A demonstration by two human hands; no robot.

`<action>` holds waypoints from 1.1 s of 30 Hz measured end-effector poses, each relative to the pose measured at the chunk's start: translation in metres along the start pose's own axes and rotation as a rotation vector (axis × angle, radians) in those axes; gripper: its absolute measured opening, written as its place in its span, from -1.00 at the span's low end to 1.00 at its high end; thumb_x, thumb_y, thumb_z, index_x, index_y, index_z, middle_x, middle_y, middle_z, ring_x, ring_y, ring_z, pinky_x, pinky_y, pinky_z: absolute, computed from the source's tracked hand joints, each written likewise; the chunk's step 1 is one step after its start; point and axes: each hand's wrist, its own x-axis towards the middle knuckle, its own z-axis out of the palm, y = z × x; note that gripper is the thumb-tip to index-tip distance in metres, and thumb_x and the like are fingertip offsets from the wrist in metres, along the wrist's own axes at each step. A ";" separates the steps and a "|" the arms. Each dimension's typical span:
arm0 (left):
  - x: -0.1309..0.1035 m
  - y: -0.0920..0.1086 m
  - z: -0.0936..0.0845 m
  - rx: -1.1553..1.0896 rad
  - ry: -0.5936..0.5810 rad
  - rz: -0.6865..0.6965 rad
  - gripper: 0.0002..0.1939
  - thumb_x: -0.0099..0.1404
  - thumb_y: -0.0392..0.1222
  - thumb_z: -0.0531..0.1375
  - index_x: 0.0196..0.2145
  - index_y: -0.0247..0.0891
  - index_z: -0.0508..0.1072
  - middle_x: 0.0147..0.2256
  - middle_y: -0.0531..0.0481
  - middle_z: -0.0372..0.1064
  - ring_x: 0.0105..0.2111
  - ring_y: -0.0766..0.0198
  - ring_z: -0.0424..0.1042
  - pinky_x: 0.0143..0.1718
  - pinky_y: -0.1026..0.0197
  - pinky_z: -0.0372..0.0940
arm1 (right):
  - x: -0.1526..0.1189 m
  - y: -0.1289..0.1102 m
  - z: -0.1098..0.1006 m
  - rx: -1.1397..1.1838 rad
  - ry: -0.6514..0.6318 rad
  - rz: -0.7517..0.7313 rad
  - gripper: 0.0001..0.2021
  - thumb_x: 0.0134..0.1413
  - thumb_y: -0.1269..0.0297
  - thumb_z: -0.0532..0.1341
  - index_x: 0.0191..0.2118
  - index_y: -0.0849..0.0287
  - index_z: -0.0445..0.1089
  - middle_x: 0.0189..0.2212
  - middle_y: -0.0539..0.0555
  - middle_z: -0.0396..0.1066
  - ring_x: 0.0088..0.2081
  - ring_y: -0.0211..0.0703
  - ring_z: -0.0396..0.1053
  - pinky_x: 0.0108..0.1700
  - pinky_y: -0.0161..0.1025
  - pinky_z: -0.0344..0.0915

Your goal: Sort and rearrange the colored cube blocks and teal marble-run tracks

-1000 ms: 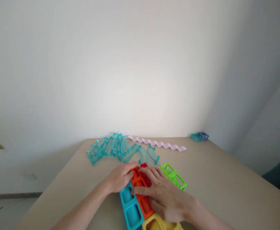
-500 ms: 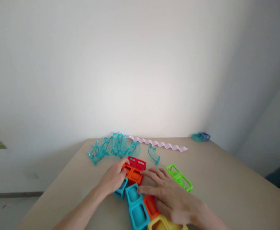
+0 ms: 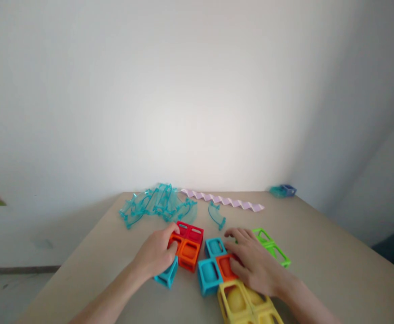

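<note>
My left hand (image 3: pixel 156 254) is closed round the left end of an orange open-frame toy block (image 3: pixel 188 250). A red block (image 3: pixel 196 234) adjoins its far side, and a blue block (image 3: pixel 166 275) hangs at the near left below my fingers. On the right, my right hand (image 3: pixel 256 265) curls over a second cluster, its fingers gripping an orange block (image 3: pixel 226 266) and reaching the blue block (image 3: pixel 215 247) behind it. Another blue block (image 3: pixel 208 273) and a yellow block group (image 3: pixel 235 299) belong to that cluster. The palm hides part of it.
Beyond my right hand lies a green frame block (image 3: pixel 274 249). Clear teal plastic pieces (image 3: pixel 159 204) are heaped at the back left, with one curved teal piece (image 3: pixel 216 216) apart. A lilac zigzag strip (image 3: pixel 222 200) and a dark blue box (image 3: pixel 288 191) lie near the wall.
The right-hand cluster has turned and shifted right, away from the left cluster, opening a gap between them. The green block has slid right. My left hand has moved slightly left with its blocks.
</note>
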 end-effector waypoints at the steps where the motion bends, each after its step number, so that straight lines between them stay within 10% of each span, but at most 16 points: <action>1: -0.001 0.001 0.000 -0.001 0.000 0.002 -0.82 0.25 -0.28 0.02 -0.19 -0.17 0.33 -0.33 -0.01 0.47 -0.30 0.16 0.46 -0.25 0.23 0.19 | 0.001 -0.001 0.002 -0.009 0.019 0.019 -0.82 0.07 0.36 0.10 -0.22 0.13 0.41 -0.05 0.15 0.28 0.01 0.05 0.19 0.09 0.00 0.06; 9: -0.002 -0.002 -0.016 -0.030 -0.081 0.037 -0.91 0.18 -0.20 0.11 -0.31 -0.20 0.32 -0.48 0.08 0.39 -0.47 0.25 0.36 -0.43 0.28 0.11 | 0.004 0.005 0.005 -0.010 0.052 0.073 -0.83 0.02 0.35 0.14 -0.23 0.13 0.40 -0.18 0.12 0.30 -0.11 -0.01 0.21 0.01 -0.06 0.10; 16: -0.002 -0.014 -0.014 -0.228 -0.316 -0.199 -0.70 0.19 0.06 0.13 -0.27 -0.21 0.23 -0.65 0.17 0.27 -0.70 0.30 0.26 -0.60 0.31 0.05 | 0.003 0.013 0.007 -0.074 0.069 0.132 -0.88 0.07 0.33 0.10 -0.35 0.14 0.38 -0.26 0.10 0.31 -0.14 -0.03 0.21 -0.02 -0.08 0.09; 29: -0.002 0.000 -0.026 0.043 -0.176 0.110 -0.86 0.19 -0.10 0.18 -0.35 -0.21 0.42 -0.59 0.17 0.11 -0.55 0.34 0.15 -0.49 0.27 -0.03 | 0.009 0.016 0.009 -0.006 0.152 0.196 -0.75 -0.07 0.39 0.12 -0.20 0.16 0.39 -0.20 0.13 0.36 -0.09 0.01 0.26 0.04 -0.06 0.12; 33: -0.006 0.002 -0.024 0.043 -0.097 0.220 -0.79 0.20 -0.03 0.19 -0.29 -0.21 0.39 -0.27 0.01 0.29 -0.30 0.22 0.33 -0.23 0.22 0.17 | 0.014 0.003 0.001 -0.028 0.168 0.080 -0.62 -0.03 0.38 0.13 -0.03 0.19 0.36 -0.01 0.20 0.32 0.07 0.04 0.21 0.21 0.02 -0.02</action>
